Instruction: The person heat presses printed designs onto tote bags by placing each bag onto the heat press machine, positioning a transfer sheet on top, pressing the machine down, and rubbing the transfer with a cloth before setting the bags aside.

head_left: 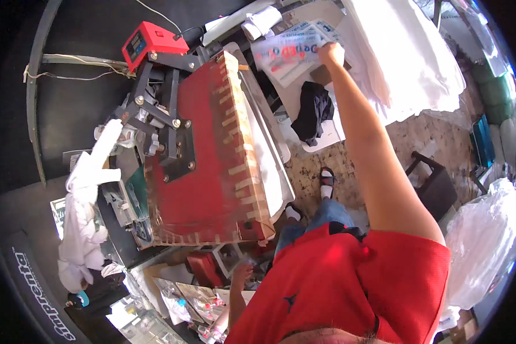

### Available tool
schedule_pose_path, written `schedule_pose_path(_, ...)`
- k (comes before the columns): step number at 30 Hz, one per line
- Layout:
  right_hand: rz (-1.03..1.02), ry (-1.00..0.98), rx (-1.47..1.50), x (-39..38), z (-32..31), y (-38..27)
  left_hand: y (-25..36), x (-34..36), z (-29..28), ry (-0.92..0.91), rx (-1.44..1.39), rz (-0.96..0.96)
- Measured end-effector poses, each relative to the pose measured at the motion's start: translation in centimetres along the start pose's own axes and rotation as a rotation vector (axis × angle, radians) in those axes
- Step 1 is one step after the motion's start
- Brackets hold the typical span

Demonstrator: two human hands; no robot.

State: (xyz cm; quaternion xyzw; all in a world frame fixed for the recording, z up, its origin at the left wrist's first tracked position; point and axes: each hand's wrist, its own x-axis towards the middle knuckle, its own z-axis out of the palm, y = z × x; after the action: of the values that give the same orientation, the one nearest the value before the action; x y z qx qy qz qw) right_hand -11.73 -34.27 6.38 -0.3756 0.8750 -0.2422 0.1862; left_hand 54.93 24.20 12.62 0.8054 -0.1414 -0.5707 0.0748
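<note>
My right hand (331, 54) reaches far forward, fingers closed at the right edge of a printed transparent sheet (289, 50) with red and blue lettering. More such sheets lie beneath it on a pale tabletop (325, 139). A crumpled black cloth (313, 113) lies nearer to me on the same top. My left hand (242, 274) hangs low by my left side, close to a cluttered shelf; its fingers are too small and unclear to read. Left of centre stands a heat press with a red, tape-edged upper plate (203, 155). White fabric (269, 137) shows along its right side.
A red control box (153, 45) tops the press. White garments (404, 54) are piled at the far right. A dark stool-like object (433, 186) and a clear plastic bag (481, 241) stand on the right. White cloth (83, 223) hangs at the left.
</note>
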Motion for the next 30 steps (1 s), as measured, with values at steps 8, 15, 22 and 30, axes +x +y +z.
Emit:
schedule_pose_path(8,0.081,0.044,-0.012,-4.1,-2.1,4.9,-2.5,1.2,-0.3,-0.028,0.016,-0.016)
schedule_pose_path(15,-0.055,0.107,-0.084,-3.7,-2.9,4.8,-0.9,4.3,0.4,-0.031,0.331,0.152)
schedule_pose_path(22,-0.414,-0.018,0.277,-3.4,-8.1,2.3,13.8,-3.8,7.1,-0.403,0.199,0.049)
schedule_pose_path(30,-0.259,0.016,-0.073,-0.1,-2.0,7.2,16.0,-3.1,8.0,-0.275,0.487,0.482)
